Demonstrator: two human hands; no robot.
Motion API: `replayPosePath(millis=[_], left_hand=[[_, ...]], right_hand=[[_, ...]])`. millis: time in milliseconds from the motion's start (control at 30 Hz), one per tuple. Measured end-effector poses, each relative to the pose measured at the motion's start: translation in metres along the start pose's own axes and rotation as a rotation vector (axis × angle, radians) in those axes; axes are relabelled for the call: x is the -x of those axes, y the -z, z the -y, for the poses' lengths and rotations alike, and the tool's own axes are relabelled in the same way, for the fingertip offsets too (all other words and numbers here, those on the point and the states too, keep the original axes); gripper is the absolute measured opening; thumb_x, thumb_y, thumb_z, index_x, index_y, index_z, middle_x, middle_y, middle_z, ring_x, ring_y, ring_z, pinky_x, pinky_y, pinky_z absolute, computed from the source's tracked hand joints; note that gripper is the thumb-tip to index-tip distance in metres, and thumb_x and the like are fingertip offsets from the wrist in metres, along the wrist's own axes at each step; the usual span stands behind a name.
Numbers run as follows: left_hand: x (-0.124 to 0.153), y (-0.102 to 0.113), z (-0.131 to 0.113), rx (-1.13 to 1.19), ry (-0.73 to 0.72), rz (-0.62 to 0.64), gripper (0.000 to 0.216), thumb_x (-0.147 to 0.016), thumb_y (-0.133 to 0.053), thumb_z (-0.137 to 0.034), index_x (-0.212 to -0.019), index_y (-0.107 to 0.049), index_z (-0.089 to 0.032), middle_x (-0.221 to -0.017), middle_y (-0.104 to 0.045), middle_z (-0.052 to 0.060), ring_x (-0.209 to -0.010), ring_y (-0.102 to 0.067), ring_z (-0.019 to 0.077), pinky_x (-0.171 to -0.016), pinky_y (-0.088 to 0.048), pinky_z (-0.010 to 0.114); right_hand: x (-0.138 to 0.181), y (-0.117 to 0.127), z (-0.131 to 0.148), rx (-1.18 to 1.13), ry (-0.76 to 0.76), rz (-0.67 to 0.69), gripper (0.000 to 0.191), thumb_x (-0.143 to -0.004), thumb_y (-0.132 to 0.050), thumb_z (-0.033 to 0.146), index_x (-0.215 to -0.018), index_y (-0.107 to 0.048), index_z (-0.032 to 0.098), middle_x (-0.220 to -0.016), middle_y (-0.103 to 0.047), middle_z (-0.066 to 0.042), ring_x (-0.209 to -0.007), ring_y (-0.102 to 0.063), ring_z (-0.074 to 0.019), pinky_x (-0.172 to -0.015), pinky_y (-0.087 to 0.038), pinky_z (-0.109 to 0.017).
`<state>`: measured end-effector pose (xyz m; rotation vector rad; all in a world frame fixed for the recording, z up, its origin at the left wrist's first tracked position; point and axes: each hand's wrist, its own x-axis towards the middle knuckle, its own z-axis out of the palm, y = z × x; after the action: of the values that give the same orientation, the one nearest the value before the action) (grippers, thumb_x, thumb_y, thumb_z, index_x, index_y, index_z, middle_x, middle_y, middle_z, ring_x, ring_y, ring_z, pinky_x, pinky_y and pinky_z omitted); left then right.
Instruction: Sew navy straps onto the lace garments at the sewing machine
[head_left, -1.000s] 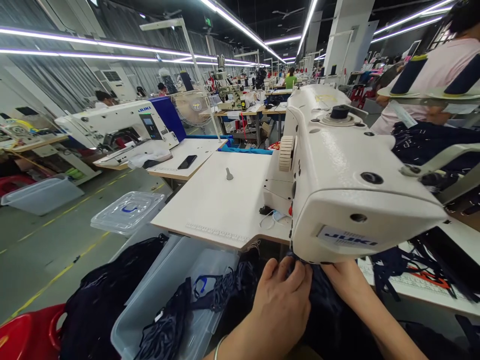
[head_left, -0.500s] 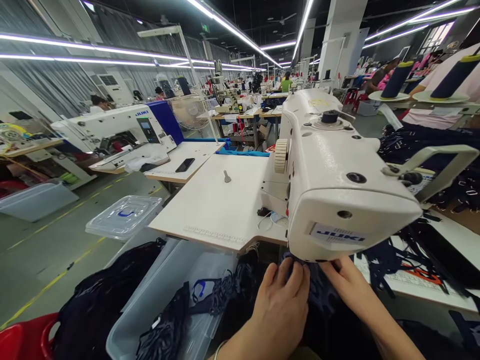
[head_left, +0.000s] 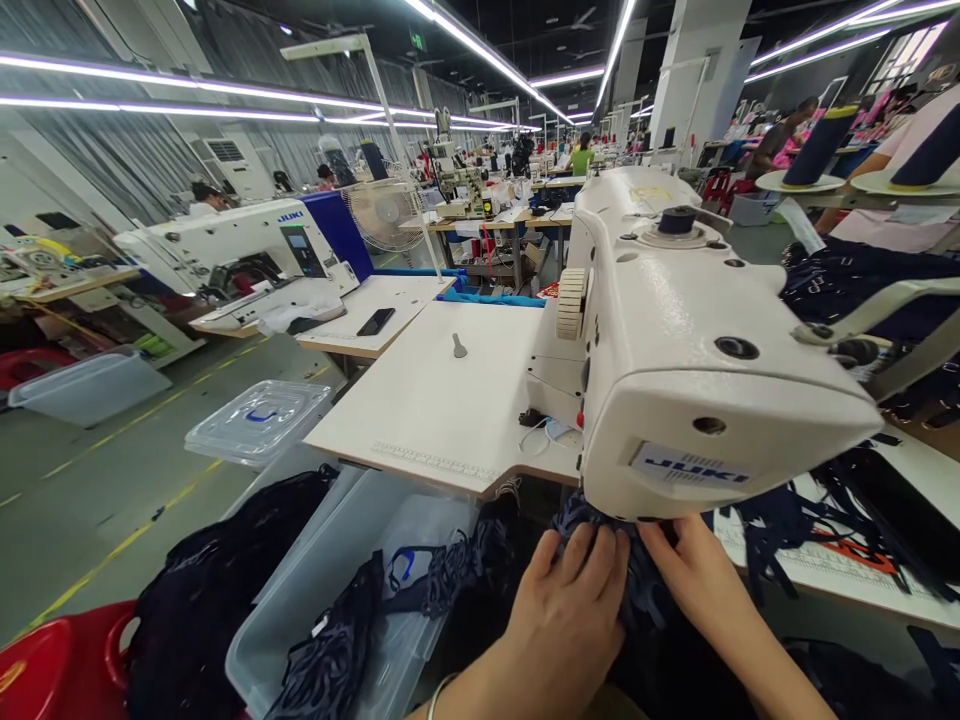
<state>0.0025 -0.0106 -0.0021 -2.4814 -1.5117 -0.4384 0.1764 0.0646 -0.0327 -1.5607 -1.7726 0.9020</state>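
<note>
Under the head of a white sewing machine (head_left: 720, 400), both of my hands are at a bunch of navy fabric straps (head_left: 646, 575). My left hand (head_left: 570, 600), back upward, has its fingers curled down onto the bunch. Close beside it on the right, my right hand (head_left: 694, 560) pinches at the same straps, its fingertips partly hidden beneath the machine head. The needle area is out of sight behind the machine. More of the gathered straps run left into a clear plastic bin (head_left: 262, 625).
A white table (head_left: 420, 400) with a small grey metal piece (head_left: 459, 346) extends beyond the bin. Farther left are a phone (head_left: 376, 321) and another sewing machine (head_left: 225, 250). Loose navy straps (head_left: 772, 530) lie on the right tabletop. A red stool (head_left: 60, 660) stands lower left.
The view has shifted slightly, so the machine sits a little farther right. My left fingers have drawn back a bit, showing more of the straps ahead of them. Both hands stay on the bunch.
</note>
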Motion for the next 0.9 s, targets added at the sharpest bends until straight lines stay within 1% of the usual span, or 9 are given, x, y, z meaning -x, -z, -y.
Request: replayPosePath(millis=[133, 267, 333, 467, 633, 700, 767, 833, 900], left_hand=[[-0.003, -0.003, 0.000, -0.018, 0.023, -0.009, 0.044, -0.097, -0.042, -0.031, -0.139, -0.044, -0.018, -0.133, -0.057, -0.002, -0.121, -0.044, 0.0172, -0.100, -0.025, 0.036], [-0.003, -0.003, 0.001, -0.029, 0.013, -0.014, 0.043, -0.098, -0.039, -0.030, -0.139, -0.043, -0.018, -0.134, -0.056, -0.002, -0.122, -0.042, 0.0171, -0.100, -0.026, 0.036], [-0.003, -0.002, 0.001, -0.034, 0.009, -0.019, 0.043, -0.098, -0.039, -0.030, -0.139, -0.044, -0.018, -0.134, -0.056, -0.002, -0.122, -0.043, 0.0172, -0.099, -0.027, 0.036], [-0.003, -0.003, 0.000, -0.045, 0.011, -0.017, 0.042, -0.099, -0.039, -0.031, -0.139, -0.045, -0.018, -0.133, -0.057, -0.002, -0.121, -0.043, 0.0170, -0.098, -0.030, 0.035], [-0.003, -0.003, -0.001, -0.049, 0.017, 0.003, 0.044, -0.099, -0.039, -0.032, -0.140, -0.043, -0.019, -0.135, -0.055, -0.001, -0.122, -0.043, 0.0171, -0.099, -0.031, 0.034], [-0.003, -0.002, -0.001, -0.045, 0.016, 0.000, 0.043, -0.100, -0.037, -0.032, -0.140, -0.044, -0.018, -0.136, -0.055, -0.001, -0.122, -0.043, 0.0174, -0.100, -0.030, 0.034], [-0.003, -0.002, -0.001, -0.045, 0.017, -0.012, 0.042, -0.100, -0.036, -0.031, -0.139, -0.045, -0.019, -0.135, -0.056, -0.001, -0.121, -0.044, 0.0175, -0.100, -0.029, 0.034], [-0.003, -0.002, 0.000, -0.051, 0.017, -0.030, 0.042, -0.099, -0.038, -0.032, -0.138, -0.047, -0.018, -0.133, -0.057, -0.001, -0.120, -0.045, 0.0181, -0.099, -0.029, 0.034], [-0.003, -0.004, 0.001, -0.057, 0.025, -0.053, 0.043, -0.097, -0.043, -0.033, -0.136, -0.049, -0.018, -0.131, -0.059, -0.001, -0.117, -0.047, 0.0191, -0.098, -0.030, 0.034]], right_hand=[[-0.003, 0.001, 0.004, 0.054, -0.021, 0.017, 0.037, -0.087, -0.038, 0.049, -0.104, -0.052, 0.020, -0.097, -0.070, -0.013, -0.088, -0.067, -0.0303, -0.068, -0.049, -0.037], [-0.002, 0.002, 0.007, 0.034, -0.020, 0.027, 0.046, -0.087, -0.038, 0.052, -0.117, -0.048, 0.019, -0.106, -0.069, -0.014, -0.096, -0.067, -0.0304, -0.069, -0.050, -0.035], [-0.002, 0.002, 0.008, 0.034, -0.017, 0.022, 0.046, -0.087, -0.038, 0.053, -0.117, -0.049, 0.018, -0.107, -0.069, -0.014, -0.097, -0.066, -0.0305, -0.068, -0.050, -0.035], [-0.002, 0.002, 0.006, 0.050, -0.023, 0.012, 0.042, -0.088, -0.039, 0.052, -0.108, -0.053, 0.018, -0.100, -0.070, -0.014, -0.085, -0.068, -0.0290, -0.062, -0.049, -0.033], [-0.002, 0.000, 0.003, 0.044, -0.011, 0.003, 0.046, -0.088, -0.039, 0.050, -0.117, -0.052, 0.017, -0.103, -0.071, -0.014, -0.083, -0.068, -0.0290, -0.063, -0.050, -0.034], [-0.002, 0.000, 0.001, 0.037, -0.009, 0.011, 0.044, -0.089, -0.040, 0.048, -0.117, -0.052, 0.017, -0.101, -0.071, -0.014, -0.083, -0.068, -0.0289, -0.062, -0.050, -0.034], [-0.002, -0.001, -0.002, 0.016, 0.011, 0.003, 0.040, -0.089, -0.042, 0.045, -0.115, -0.055, 0.018, -0.093, -0.072, -0.012, -0.083, -0.068, -0.0291, -0.064, -0.051, -0.034], [-0.003, -0.003, -0.005, -0.024, 0.039, -0.027, 0.035, -0.088, -0.046, 0.043, -0.111, -0.059, 0.020, -0.085, -0.072, -0.009, -0.087, -0.068, -0.0295, -0.070, -0.052, -0.035], [-0.005, -0.004, -0.005, -0.089, 0.054, -0.058, 0.033, -0.087, -0.050, 0.043, -0.107, -0.062, 0.021, -0.085, -0.072, -0.009, -0.092, -0.067, -0.0299, -0.079, -0.051, -0.038]])
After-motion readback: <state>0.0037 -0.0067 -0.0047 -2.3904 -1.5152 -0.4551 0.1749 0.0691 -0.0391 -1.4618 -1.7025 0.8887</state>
